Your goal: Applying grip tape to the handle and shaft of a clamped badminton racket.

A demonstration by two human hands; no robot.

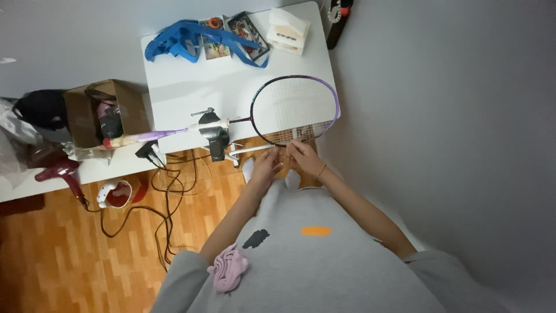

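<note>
Both hands pinch strings at the racket (294, 110) head's 6 o'clock rim: left hand (265, 165) fingers closed on them, right hand (304, 155) likewise. Racket lies flat on white table (179, 93), shaft clamped at 9 o'clock, probably to steady it.

Both arms bare from pushed-up grey sleeves, reaching from the lower middle of the frame up toward its centre. Left hand (265, 167) just left of centre, fingers curled and pointing upward, fingertips pinched together. Right hand (303, 155) just beside it, slightly higher, knuckles up, fingers bent in a pinch, thin bracelet at the wrist. Hands nearly touching, forearms converging in a narrow V.
</note>
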